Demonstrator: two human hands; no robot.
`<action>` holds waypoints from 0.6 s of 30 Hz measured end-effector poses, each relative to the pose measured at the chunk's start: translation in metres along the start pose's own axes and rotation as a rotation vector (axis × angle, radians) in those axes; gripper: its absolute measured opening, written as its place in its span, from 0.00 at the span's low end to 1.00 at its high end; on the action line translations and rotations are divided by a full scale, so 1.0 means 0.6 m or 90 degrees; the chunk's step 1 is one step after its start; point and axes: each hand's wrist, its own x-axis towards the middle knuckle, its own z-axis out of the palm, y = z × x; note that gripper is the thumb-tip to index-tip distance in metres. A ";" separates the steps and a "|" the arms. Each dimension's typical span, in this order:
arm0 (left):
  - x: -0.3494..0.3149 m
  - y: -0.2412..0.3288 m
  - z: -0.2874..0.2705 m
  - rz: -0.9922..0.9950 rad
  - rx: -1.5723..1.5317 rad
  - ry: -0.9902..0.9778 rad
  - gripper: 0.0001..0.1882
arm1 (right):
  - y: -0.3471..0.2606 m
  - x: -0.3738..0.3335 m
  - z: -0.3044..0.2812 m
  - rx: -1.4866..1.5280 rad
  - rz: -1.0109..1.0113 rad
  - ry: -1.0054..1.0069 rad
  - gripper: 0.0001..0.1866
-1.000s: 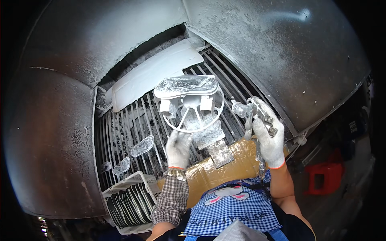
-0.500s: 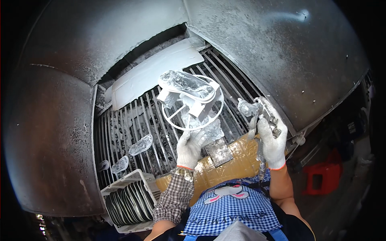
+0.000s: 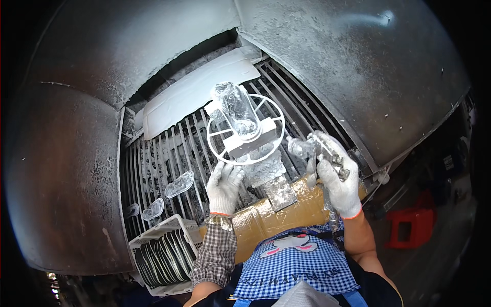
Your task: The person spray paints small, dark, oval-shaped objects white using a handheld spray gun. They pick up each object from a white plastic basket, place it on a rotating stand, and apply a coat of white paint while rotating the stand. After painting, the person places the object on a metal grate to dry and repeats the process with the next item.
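Note:
A white-coated spoked wheel [image 3: 211, 145] stands over the grate, with pale blocks [image 3: 251, 139] on it. On the blocks rests an oval piece [image 3: 238, 113] with a white rim and clear film over its middle. My left hand [image 3: 223, 188], in a white knit glove, is at the wheel's near-left rim, its fingers loosely stretched; whether they touch the rim I cannot tell. In my gloved right hand [image 3: 339, 179] is a spray gun [image 3: 322, 149], wrapped in grimy film, its nozzle end toward the wheel. Fingers curl around its handle.
Metal booth walls surround the bar grate [image 3: 153, 158]. White sheet [image 3: 197, 92] lies at the back. Several film-covered oval pieces [image 3: 179, 184] lie on the left bars. A white basket [image 3: 179, 225] of dark, pale-edged discs stands near left; a tape-covered bar [image 3: 250, 220] runs before me.
The wheel has turned, swinging the oval piece from slanting rightward to pointing nearly straight toward me. My left hand has shifted left along the rim; my right hand and spray gun have moved slightly left.

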 end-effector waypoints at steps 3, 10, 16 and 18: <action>0.010 0.014 -0.008 0.010 -0.004 0.022 0.27 | -0.003 0.005 0.003 0.030 0.022 -0.004 0.32; 0.031 0.045 -0.017 0.068 -0.003 0.083 0.22 | 0.009 0.023 0.027 0.008 0.045 -0.064 0.30; 0.050 0.068 -0.022 0.075 -0.029 0.069 0.23 | 0.035 0.059 0.039 0.087 0.030 -0.009 0.29; 0.063 0.077 -0.025 0.091 -0.016 0.045 0.24 | 0.040 0.066 0.039 0.115 0.014 0.010 0.29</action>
